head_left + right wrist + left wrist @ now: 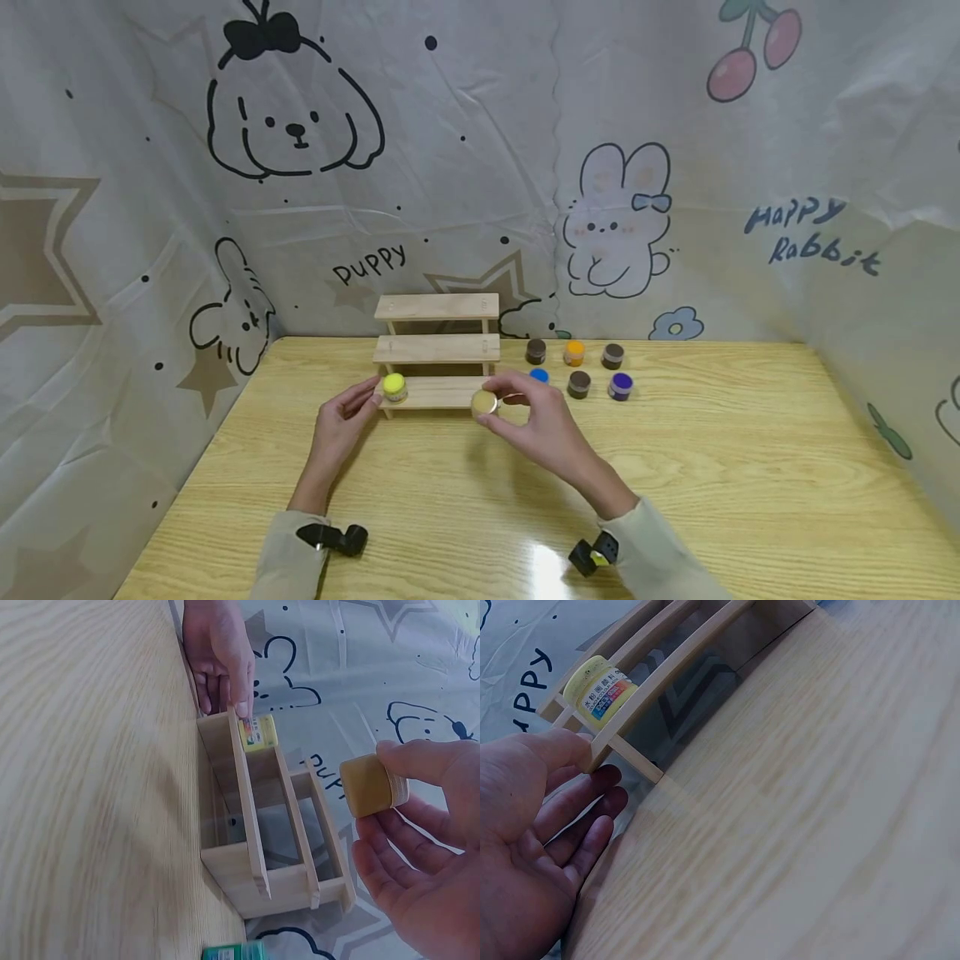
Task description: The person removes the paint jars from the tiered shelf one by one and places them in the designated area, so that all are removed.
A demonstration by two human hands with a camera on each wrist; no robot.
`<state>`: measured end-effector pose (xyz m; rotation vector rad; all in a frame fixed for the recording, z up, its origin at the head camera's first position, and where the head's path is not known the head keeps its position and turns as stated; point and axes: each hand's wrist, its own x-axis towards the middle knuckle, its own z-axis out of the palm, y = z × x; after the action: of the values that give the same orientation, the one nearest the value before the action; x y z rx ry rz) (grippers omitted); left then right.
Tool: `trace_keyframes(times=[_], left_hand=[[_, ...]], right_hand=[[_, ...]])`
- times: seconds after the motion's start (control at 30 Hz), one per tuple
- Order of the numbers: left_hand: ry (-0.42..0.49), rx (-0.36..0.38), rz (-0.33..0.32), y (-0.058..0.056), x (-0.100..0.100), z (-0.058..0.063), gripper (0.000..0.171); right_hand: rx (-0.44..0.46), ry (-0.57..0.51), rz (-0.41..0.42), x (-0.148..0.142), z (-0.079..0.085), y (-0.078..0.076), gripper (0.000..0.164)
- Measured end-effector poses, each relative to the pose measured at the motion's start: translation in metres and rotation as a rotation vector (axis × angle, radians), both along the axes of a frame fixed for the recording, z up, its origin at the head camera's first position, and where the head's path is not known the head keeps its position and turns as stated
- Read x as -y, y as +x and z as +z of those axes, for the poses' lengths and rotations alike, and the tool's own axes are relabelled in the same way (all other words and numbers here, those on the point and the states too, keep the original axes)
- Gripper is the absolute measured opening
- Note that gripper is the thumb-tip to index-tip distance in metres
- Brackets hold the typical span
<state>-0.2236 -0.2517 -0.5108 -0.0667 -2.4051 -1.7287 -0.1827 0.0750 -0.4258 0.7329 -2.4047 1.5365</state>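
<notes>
A three-tier wooden stand [442, 348] rests on the table. My left hand [339, 433] holds the left end of its lowest step, thumb at the step's edge and fingers below it in the left wrist view. Right by that thumb, a yellow-lidded paint jar [600, 694] stands upright on the step. My right hand [543, 423] pinches an ochre paint jar [369, 785] between thumb and fingers. That jar is in the air in front of the lowest step's right end, tilted with its lid toward the head camera.
Right of the stand, several paint jars stand in two rows, among them an orange one [574, 352], a purple one [621, 386] and a partly hidden blue one [538, 377]. A printed cloth [465, 183] hangs behind the wooden table [712, 450].
</notes>
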Motion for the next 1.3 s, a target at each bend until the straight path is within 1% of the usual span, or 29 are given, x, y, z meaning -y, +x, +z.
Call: trace_keyframes(times=[0.17,0.3,0.4,0.53,0.57,0.67,0.7,0.77,0.9,0.93,1.03,1.1,1.27,1.3], left_hand=[[-0.002,0.019,0.011,0.000,-0.002,0.001,0.040],[0.003,0.050,0.006,0.002,-0.004,0.005,0.040],[-0.001,0.070,0.005,0.007,-0.008,0.015,0.040],[0.003,0.077,0.011,0.013,-0.013,0.029,0.039],[0.003,0.075,0.011,0.014,-0.014,0.030,0.039],[0.009,0.068,0.010,0.011,-0.012,0.022,0.040],[0.012,0.074,0.008,0.011,-0.011,0.022,0.040],[0.000,0.066,-0.003,0.012,-0.011,0.024,0.041],[0.010,0.069,-0.018,0.017,-0.013,0.036,0.040],[0.013,0.066,-0.019,0.018,-0.014,0.037,0.040],[0.026,0.081,-0.010,0.017,-0.013,0.036,0.040],[0.015,0.091,-0.002,0.015,-0.011,0.031,0.041],[-0.002,0.085,0.015,0.003,-0.004,0.011,0.042],[0.007,0.083,0.017,0.002,-0.004,0.008,0.041]], right_hand=[[0.000,0.012,-0.029,-0.013,-0.001,0.006,0.033],[0.015,0.004,-0.041,-0.024,-0.001,0.011,0.034],[0.015,0.010,-0.056,-0.033,-0.003,0.013,0.035],[0.006,0.020,-0.083,-0.044,-0.005,0.016,0.035],[0.007,0.022,-0.090,-0.047,-0.005,0.016,0.034],[0.009,0.039,-0.114,-0.054,-0.006,0.018,0.034],[0.012,0.045,-0.125,-0.057,-0.006,0.019,0.034],[0.015,0.057,-0.142,-0.062,-0.006,0.021,0.035],[0.021,0.062,-0.154,-0.072,-0.008,0.021,0.037],[0.024,0.061,-0.154,-0.074,-0.009,0.021,0.037],[0.036,0.055,-0.165,-0.080,-0.011,0.019,0.037],[0.042,0.056,-0.180,-0.084,-0.013,0.018,0.036],[0.053,0.063,-0.212,-0.095,-0.017,0.013,0.036],[0.058,0.066,-0.216,-0.097,-0.018,0.012,0.036]])
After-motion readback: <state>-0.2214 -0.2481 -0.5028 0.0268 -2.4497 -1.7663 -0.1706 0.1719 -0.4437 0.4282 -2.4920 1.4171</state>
